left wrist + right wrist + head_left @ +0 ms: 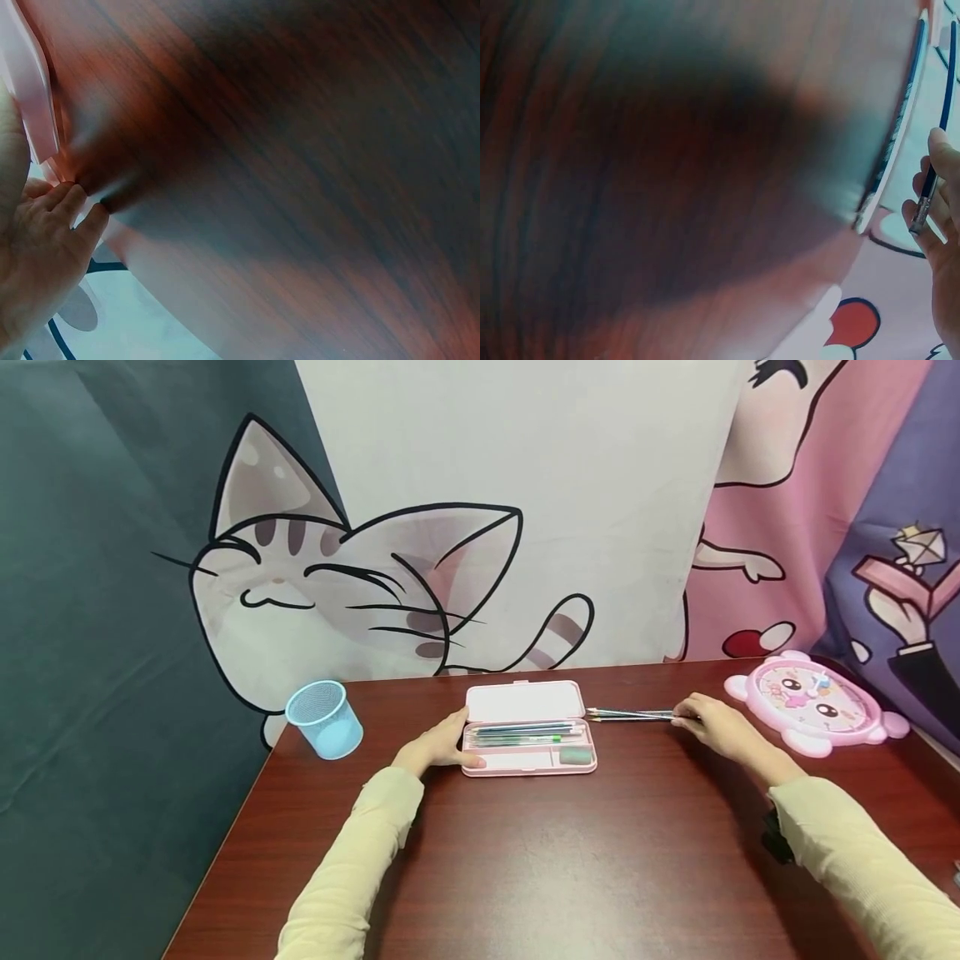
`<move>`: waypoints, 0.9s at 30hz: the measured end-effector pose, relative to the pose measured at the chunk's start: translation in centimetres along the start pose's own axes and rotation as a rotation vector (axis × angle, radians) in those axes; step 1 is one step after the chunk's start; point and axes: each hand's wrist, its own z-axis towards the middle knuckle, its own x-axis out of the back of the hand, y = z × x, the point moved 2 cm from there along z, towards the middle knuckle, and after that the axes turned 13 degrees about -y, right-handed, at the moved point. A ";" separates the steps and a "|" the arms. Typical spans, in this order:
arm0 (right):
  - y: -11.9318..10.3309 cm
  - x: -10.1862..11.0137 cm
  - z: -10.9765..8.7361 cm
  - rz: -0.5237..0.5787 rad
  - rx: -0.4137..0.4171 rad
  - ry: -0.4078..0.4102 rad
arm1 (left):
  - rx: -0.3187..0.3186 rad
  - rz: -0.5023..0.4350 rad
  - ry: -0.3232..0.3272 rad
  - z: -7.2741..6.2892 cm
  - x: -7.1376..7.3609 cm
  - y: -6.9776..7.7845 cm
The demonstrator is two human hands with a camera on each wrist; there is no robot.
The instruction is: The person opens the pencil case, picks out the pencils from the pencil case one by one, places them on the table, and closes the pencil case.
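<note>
A pink pencil case (525, 702) lies with its lid folded back on the table. My left hand (437, 745) grips its left end, with the thumb at the front left corner and the fingers farther back. Inside are several pencils (517, 729) and a grey-green eraser (576, 756). To the right of the case, my right hand (712, 727) pinches a dark blue pencil (948, 90) near its silvery end, the tip pointing toward the case. Another pencil (900, 124) lies on the table beside it.
A light blue mesh pen cup (326, 720) stands at the back left of the table (525, 860). At the right, close to the right hand, lies a pink animal-shaped clock (817, 700). A cartoon-printed cloth (600, 510) hangs behind the table's back edge.
</note>
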 end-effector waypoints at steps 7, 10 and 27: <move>0.9 -0.7 -0.1 -0.037 0.006 -0.031 | -0.003 0.001 0.006 -0.1 0.0 0.2; 1.2 -0.9 0.1 -0.045 0.007 -0.015 | -0.004 -0.001 0.009 -0.1 0.1 0.2; 0.0 -1.4 1.8 -0.016 -0.032 0.001 | 0.014 -0.013 -0.002 0.0 0.1 0.0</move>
